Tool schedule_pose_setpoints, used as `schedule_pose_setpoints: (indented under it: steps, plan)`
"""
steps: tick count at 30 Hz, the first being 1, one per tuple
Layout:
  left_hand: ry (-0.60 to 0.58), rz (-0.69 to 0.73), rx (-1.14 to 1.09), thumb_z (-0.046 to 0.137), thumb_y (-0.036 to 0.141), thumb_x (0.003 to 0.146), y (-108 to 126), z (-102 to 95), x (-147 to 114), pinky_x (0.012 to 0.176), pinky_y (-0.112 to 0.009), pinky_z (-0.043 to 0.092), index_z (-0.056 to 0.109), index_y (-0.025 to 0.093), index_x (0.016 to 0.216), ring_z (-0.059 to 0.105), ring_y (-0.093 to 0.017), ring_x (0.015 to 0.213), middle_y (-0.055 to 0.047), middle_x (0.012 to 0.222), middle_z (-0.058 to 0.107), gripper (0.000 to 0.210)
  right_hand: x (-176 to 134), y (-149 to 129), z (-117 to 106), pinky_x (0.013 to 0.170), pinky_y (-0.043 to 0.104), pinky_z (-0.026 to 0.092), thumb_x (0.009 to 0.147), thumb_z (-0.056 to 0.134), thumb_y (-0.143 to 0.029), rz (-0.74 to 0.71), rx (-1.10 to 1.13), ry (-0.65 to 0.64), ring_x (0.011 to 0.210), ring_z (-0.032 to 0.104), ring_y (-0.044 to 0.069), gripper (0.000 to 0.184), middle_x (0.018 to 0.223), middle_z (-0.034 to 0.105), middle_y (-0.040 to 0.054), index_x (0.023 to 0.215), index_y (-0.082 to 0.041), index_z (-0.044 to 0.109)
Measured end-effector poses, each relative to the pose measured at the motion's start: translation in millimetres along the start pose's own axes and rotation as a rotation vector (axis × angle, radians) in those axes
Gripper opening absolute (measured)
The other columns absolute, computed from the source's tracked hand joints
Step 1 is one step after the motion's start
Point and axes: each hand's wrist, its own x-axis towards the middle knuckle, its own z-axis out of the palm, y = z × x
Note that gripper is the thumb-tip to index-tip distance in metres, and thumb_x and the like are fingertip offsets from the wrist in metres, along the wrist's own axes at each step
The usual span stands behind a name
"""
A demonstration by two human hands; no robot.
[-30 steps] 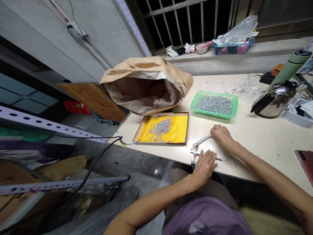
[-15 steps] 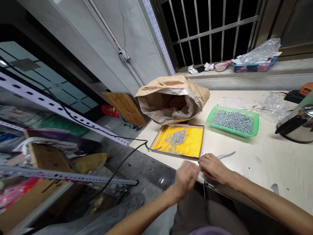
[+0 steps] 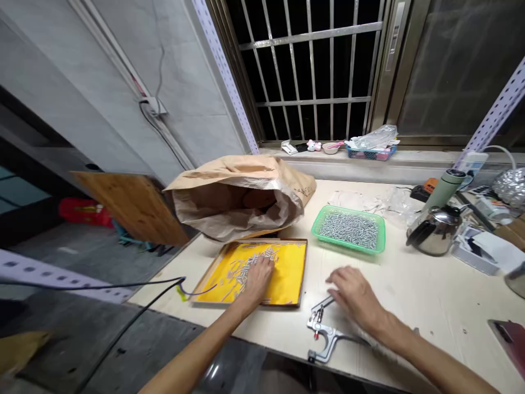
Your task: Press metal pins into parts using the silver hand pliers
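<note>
My left hand (image 3: 258, 278) reaches into a shallow tray (image 3: 304, 273) lined with yellow, its fingers bunched at a pile of small silver metal pieces (image 3: 243, 271). Whatever is between those fingertips is hidden. Over the table near the front edge, my right hand (image 3: 356, 295) is open, thumb and fingers apart. Just below it lies a pair of grey metal pliers (image 3: 328, 340) with a C-shaped jaw; part of the handles is covered by the hand and forearm. Behind both hands sits a green basket (image 3: 382, 236) full of similar silver pieces.
A large brown paper sack (image 3: 295, 180) lies open-mouthed behind the tray. To the right are a steel kettle (image 3: 441, 230), a green bottle (image 3: 445, 189) and a white box (image 3: 476, 257). A black cable (image 3: 139, 314) crosses the table's left edge. A blue basket (image 3: 369, 153) rests on the windowsill.
My hands were close together at the table's front edge and are now apart. The left has moved onto the tray's pile, the right over the pliers. The view has swung right.
</note>
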Motion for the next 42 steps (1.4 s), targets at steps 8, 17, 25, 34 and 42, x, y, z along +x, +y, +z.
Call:
schedule_pose_setpoints:
  steps: [8,17,25,34,42]
  plan:
    - [-0.193,-0.232,-0.845,0.052,0.027,0.076,35.3,-22.7,-41.6,0.056,-0.023,0.043,0.059,0.017,0.075,0.057,-0.015,0.061,-0.001,0.067,0.062,0.013,-70.8,-29.0,34.7,0.064,0.031,0.034,0.084,0.058,-0.019,0.03,-0.009,-0.23,0.076,0.05,0.018,0.005,0.083,0.058,0.0022,0.086,-0.023,0.061]
    - [-0.646,-0.357,-1.117,0.06,0.031,0.069,100.9,-11.2,-107.3,0.041,-0.019,0.026,0.06,0.014,0.066,0.036,-0.006,0.039,0.008,0.043,0.043,0.018,-69.9,-32.6,34.6,0.069,0.031,0.033,0.089,0.049,-0.01,0.153,-0.004,-0.444,0.084,0.052,0.019,0.015,0.089,0.059,0.0052,0.091,-0.018,0.062]
    - [-0.641,-0.351,-0.965,0.057,0.025,0.071,103.5,-9.1,-102.0,0.042,-0.018,0.026,0.06,0.014,0.063,0.039,-0.007,0.038,0.008,0.039,0.042,0.014,-70.4,-36.7,28.3,0.068,0.029,0.034,0.086,0.048,-0.004,0.162,-0.005,-0.453,0.083,0.051,0.018,0.019,0.088,0.058,0.0055,0.09,-0.017,0.061]
    - [-0.863,-0.339,-0.911,0.056,0.02,0.068,101.0,-16.3,-86.7,0.038,-0.019,0.023,0.055,0.015,0.059,0.033,-0.006,0.033,0.008,0.035,0.04,0.01,-69.1,-37.9,28.0,0.07,0.03,0.036,0.086,0.045,-0.003,0.168,-0.012,-0.472,0.084,0.053,0.02,0.022,0.09,0.059,0.0065,0.091,-0.017,0.06]
    - [-0.889,-0.315,-0.895,0.055,0.021,0.068,103.3,-18.4,-83.9,0.037,-0.02,0.021,0.047,0.017,0.052,0.03,-0.006,0.032,0.008,0.033,0.039,0.018,-71.1,-40.0,28.8,0.073,0.031,0.039,0.086,0.046,-0.006,0.167,0.008,-0.482,0.087,0.054,0.021,0.019,0.092,0.06,0.0083,0.092,-0.017,0.06]
